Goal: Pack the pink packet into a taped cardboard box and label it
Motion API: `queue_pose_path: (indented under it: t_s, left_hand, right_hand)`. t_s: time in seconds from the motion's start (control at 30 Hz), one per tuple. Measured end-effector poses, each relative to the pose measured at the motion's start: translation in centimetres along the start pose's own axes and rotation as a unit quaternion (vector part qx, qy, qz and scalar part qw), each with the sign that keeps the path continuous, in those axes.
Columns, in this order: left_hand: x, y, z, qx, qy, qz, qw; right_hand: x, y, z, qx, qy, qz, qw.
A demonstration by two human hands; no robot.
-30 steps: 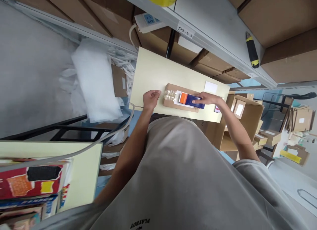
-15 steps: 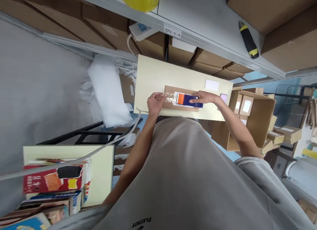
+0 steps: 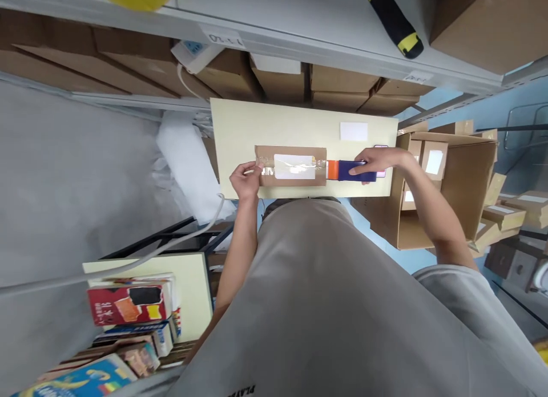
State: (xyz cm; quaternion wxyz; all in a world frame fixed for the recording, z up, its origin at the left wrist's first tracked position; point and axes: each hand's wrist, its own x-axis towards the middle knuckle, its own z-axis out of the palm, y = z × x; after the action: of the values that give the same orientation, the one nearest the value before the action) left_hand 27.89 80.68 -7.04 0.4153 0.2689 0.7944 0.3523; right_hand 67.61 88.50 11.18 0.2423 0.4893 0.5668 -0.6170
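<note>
A flat brown cardboard box [image 3: 268, 181] lies lengthwise on the pale tabletop [image 3: 240, 123], a white label [image 3: 287, 167] on its upper face. Clear shiny tape [image 3: 269, 170] runs along the box over the label. At the box's left end, my left hand [image 3: 245, 181] is closed, thumb and fingers pinching at the edge where the tape starts. My right hand [image 3: 379, 157] grips a dark blue tape dispenser [image 3: 346, 170] with an orange front. That front is at the box's right edge; the far end of the dispenser is partly under my fingers.
A white card [image 3: 353, 131] and a phone [image 3: 380, 150] lie on the table. To the right stands an open carton [image 3: 460, 186] with smaller boxes inside. Behind is a shelf [image 3: 274, 20] with a black-and-yellow cutter [image 3: 393, 20]. Books [image 3: 128, 306] and a cable [image 3: 171, 246] are at left.
My right hand has drawn the tape dispenser rightward along the box to its right edge, and tape now covers the label. My left hand stays at the box's left end. The camera view has shifted.
</note>
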Motion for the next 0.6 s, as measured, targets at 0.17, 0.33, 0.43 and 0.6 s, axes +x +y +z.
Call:
queue_pose_path:
  t_s: [0.17, 0.33, 0.43, 0.6]
  left_hand:
    - [-0.6, 0.4, 1.2, 0.036, 0.001, 0.002, 0.999]
    - [-1.1, 1.1, 1.7, 0.039, 0.024, -0.007, 0.999]
    - [-1.2, 1.4, 1.8, 0.023, 0.035, -0.009, 0.999]
    - [-1.2, 1.4, 2.0, 0.027, 0.045, -0.009, 0.999]
  right_hand:
    - [-1.0, 4.7, -0.9, -0.015, 0.017, 0.018, 1.0]
    - [2.6, 5.7, 0.0, -0.04, 0.053, 0.058, 0.996]
    - [3.7, 5.8, 0.6, -0.034, 0.058, 0.07, 0.995]
    - [4.7, 4.8, 2.2, -0.067, 0.103, 0.082, 0.989]
